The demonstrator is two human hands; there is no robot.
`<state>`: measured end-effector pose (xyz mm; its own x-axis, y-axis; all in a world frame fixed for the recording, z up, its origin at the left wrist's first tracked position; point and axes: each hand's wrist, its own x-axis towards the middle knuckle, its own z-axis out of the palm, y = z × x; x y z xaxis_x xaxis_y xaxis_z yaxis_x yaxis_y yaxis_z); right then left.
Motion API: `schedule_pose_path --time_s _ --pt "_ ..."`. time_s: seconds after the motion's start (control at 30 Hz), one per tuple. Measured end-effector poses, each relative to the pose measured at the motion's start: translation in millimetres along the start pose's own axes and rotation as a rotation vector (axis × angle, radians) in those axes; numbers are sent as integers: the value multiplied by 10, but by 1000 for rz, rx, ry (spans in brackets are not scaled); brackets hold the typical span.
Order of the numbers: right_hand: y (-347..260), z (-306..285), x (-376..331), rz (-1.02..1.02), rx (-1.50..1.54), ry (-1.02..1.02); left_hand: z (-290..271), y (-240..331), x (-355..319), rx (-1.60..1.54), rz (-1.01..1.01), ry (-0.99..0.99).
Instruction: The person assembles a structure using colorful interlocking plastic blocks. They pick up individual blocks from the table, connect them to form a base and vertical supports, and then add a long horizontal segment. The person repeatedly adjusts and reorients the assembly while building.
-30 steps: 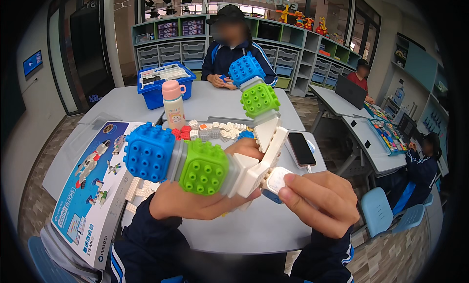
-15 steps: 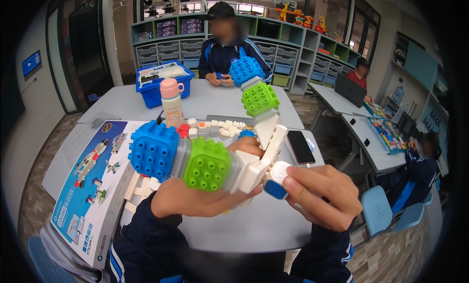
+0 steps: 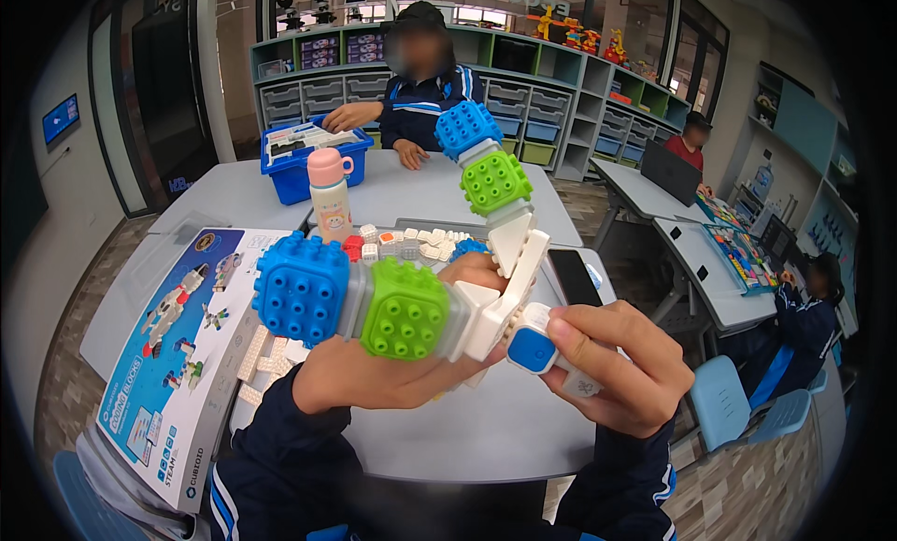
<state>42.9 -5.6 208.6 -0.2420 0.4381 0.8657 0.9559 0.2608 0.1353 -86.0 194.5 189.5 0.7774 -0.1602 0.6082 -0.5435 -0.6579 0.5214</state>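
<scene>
My left hand (image 3: 374,373) is closed around the white middle of a building-block model, partly hidden behind it. Two arms branch from that middle: a large blue studded block (image 3: 301,289) and a green studded block (image 3: 405,309) on the near one, a second green block (image 3: 495,183) and blue block (image 3: 467,130) on the far one. White angled pieces (image 3: 509,270) join them. Between the thumb and fingers of my right hand (image 3: 626,363) is a white cube block with a blue face (image 3: 533,349), up against the white pieces; I cannot tell whether it is attached.
Small white, red and orange blocks (image 3: 430,242) lie behind the model. A pink-capped bottle (image 3: 329,200) stands by a blue bin (image 3: 290,177). At left is a large block-set box (image 3: 177,354), at right a phone (image 3: 575,277). Across the table, a person (image 3: 425,92) reaches into the bin.
The white cube has turned in my right hand, so its blue face shows more. The model has shifted slightly. The person opposite has stretched an arm to the blue bin.
</scene>
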Motion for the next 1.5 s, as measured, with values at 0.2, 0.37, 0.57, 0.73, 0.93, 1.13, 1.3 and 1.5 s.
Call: schedule_pose_path --time_s 0.2,0.37,0.57,0.73,0.93,1.13,1.3,1.5 --pt "1 26 12 51 10 11 22 -5 8 21 22 39" --pt "29 31 29 100 33 36 16 -3 20 34 -69 -2" --pt "128 -12 20 207 9 -90 119 -151 57 -171 -297 -36" --pt "360 -2 -46 315 104 -247 364 -584 132 -758 -467 -46" --pt "836 221 -191 549 208 -464 738 -1247 108 -1183 -660 15" --pt "1138 503 -398 660 272 -520 928 -1601 -58 -1392 -750 128" --pt "1166 635 -472 632 234 -593 969 -1751 -112 -1304 -682 35" --pt "1152 709 -470 625 215 -621 950 -1828 -155 -1251 -711 -18"
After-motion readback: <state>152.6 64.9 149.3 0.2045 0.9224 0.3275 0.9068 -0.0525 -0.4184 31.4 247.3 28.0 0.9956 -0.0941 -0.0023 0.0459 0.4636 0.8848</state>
